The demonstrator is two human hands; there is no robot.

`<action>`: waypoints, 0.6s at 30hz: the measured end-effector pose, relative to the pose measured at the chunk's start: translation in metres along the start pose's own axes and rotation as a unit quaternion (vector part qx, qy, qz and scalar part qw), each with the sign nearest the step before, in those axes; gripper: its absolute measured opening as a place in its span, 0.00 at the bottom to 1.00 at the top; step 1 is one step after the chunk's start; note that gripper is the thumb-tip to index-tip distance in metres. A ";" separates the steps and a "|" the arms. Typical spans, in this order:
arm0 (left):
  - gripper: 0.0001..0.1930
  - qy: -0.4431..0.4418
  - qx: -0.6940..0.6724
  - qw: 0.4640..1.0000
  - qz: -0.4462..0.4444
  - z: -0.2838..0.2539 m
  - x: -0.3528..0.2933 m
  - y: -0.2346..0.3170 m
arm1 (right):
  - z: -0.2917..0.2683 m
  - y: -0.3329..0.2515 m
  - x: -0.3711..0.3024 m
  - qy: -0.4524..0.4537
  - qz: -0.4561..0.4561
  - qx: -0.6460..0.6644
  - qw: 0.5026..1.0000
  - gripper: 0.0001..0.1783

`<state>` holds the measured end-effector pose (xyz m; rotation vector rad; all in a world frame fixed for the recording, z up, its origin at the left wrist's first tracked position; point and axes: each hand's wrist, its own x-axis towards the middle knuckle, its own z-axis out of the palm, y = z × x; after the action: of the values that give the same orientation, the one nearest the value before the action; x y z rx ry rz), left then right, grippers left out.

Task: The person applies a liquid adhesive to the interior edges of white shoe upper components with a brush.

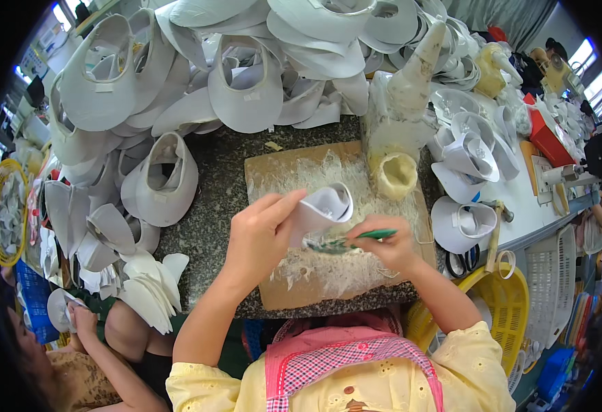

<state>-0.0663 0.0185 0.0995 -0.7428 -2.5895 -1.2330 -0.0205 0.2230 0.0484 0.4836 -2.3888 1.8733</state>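
Note:
My left hand [263, 233] pinches a white curled shoe upper [323, 209], held up above a glue-smeared cardboard sheet [280, 292]. In my right hand [392, 244] is a brush with a green handle [376, 234]. Its bristle end, somewhat blurred, points left and lies just below the upper; whether they touch I cannot tell. Past my right hand stands a whitish, glue-crusted container [394, 103] with a tapering top and a round, yellowish opening low on its near side.
White shoe uppers [242, 96] pile along the back and left of the speckled stone tabletop [208, 254]. Stacked white pieces [151, 292] lie at front left. Black-handled scissors [462, 262] and a yellow basket [504, 309] are at right. At lower left a co-worker's hands [83, 319] hold a white piece.

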 end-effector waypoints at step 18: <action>0.10 0.013 0.308 0.833 0.459 -0.011 -0.012 0.002 | -0.098 -0.010 -0.018 0.260 0.059 -0.021 0.963 0.05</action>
<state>-0.0561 0.0067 0.1036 -1.4865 -1.9062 -0.1009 -0.0143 0.3183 0.0789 -0.1494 -2.1271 1.7117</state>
